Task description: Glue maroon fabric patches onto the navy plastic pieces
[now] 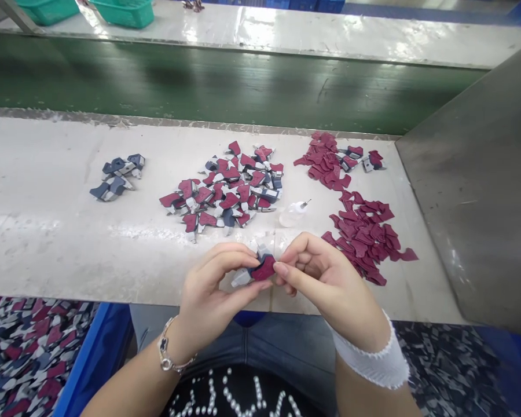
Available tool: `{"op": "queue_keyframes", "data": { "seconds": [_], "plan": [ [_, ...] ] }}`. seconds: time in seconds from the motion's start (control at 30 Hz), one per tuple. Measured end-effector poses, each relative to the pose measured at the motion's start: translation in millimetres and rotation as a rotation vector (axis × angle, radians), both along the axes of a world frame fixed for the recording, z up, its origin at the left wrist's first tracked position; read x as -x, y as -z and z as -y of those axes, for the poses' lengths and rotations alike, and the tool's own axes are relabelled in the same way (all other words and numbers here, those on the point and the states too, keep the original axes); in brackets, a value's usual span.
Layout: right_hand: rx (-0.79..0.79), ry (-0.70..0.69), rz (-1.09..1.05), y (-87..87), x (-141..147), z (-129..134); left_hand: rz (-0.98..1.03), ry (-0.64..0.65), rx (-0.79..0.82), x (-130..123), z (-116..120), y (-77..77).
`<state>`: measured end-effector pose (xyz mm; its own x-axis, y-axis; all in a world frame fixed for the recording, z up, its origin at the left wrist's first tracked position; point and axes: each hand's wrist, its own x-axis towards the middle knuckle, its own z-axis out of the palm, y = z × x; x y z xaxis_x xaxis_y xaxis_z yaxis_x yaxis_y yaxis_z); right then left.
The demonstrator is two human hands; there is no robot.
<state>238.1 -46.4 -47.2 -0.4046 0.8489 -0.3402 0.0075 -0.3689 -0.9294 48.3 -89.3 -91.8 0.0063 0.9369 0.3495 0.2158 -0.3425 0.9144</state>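
Between the fingertips of my left hand (219,284) is a small grey and navy part with a maroon face (264,269). My right hand (323,275) pinches the right edge of that maroon face between thumb and forefinger. Just beyond the hands, a small translucent bottle with a thin metal tip (293,214) lies on its side. A heap of similar parts with maroon faces (230,200) lies ahead. Loose maroon pieces sit in two piles, a near one (364,231) and a far one (321,159), to the right.
Several navy and grey parts (113,186) lie at the left of the white table (35,231). A green conveyor belt (243,87) runs behind. A metal panel (481,185) bounds the right. Blue bin (98,359) stands lower left; green baskets (128,13) are beyond the belt.
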Motion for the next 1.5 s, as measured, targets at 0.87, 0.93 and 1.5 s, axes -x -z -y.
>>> {"op": "queue_keyframes", "data": {
  "seconds": [0.87, 0.93, 1.5],
  "plan": [
    [-0.408, -0.081, 0.266, -11.9, 7.2, 13.1, -0.077, 0.017, -0.122, 3.7, 1.6, -11.3],
    [-0.475, -0.097, 0.311, -13.2, 9.8, 17.4, -0.044, -0.008, -0.126, 1.0, 2.6, -11.0],
    [-0.988, -0.498, 0.564, -15.0, -7.2, 12.5, 0.078, 0.222, 0.529, -7.2, 7.0, -29.0]
  ]
}}
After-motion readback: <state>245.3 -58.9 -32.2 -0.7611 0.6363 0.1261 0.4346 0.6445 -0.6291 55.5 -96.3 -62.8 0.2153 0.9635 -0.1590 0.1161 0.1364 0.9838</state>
